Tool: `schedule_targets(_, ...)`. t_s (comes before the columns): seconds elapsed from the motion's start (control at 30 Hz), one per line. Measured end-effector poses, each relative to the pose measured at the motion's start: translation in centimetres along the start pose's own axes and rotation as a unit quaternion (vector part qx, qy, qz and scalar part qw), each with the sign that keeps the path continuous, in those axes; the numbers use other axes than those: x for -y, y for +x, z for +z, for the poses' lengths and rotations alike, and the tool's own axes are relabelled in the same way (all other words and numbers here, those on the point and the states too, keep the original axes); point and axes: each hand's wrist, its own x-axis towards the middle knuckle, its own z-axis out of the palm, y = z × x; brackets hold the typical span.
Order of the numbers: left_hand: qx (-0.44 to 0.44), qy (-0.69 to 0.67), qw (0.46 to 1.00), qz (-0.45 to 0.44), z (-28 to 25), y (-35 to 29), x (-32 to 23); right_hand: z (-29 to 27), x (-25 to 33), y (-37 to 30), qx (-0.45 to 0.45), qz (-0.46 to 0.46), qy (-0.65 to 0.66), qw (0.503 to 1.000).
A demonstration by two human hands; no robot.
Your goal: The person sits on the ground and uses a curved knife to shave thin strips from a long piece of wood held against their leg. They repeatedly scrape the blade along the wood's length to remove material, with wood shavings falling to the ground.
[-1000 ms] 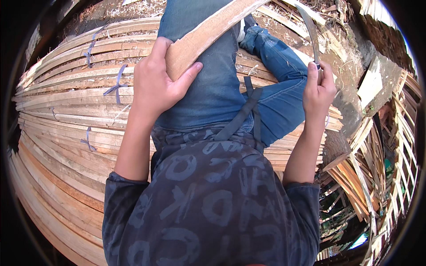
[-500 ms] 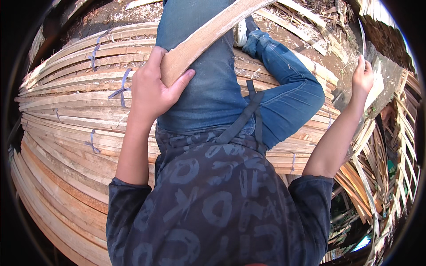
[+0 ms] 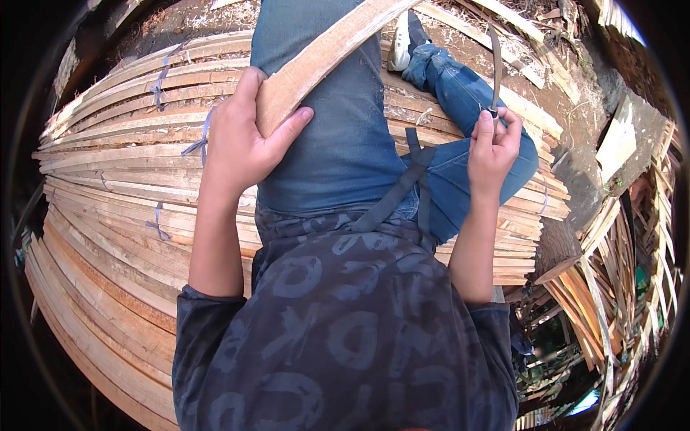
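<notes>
Fingers (image 3: 249,87) curl around board (image 3: 323,61) and knife (image 3: 497,66).

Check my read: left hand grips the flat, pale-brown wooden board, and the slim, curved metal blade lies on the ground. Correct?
One error: the slim, curved metal blade isn't lying down; it is held in the right hand, pointing away from the body, as the head view shows. The left hand does grip the flat, pale-brown wooden board.
</notes>
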Motion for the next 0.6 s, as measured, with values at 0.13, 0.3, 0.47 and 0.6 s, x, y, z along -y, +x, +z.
schedule_targets(0.13, 0.058, -0.072, 0.996, 0.000, -1.1, 0.4, 1.0, 2.6, 2.9, -0.3, 0.111, -0.174, -0.115, 0.972)
schedule_targets(0.3, 0.131, -0.111, 0.985, -0.025, -2.3, 1.0, 1.4, 3.9, 5.1, 0.2, 0.169, -0.204, -0.142, 0.954)
schedule_targets(0.47, 0.086, -0.107, 0.990, 0.017, -1.6, 0.7, 1.4, 4.9, 6.7, -1.0, 0.147, -0.210, -0.183, 0.949)
schedule_targets(0.6, 0.132, -0.103, 0.986, -0.011, -2.0, 1.0, 0.8, 5.3, 6.7, -1.7, 0.133, -0.220, -0.206, 0.944)
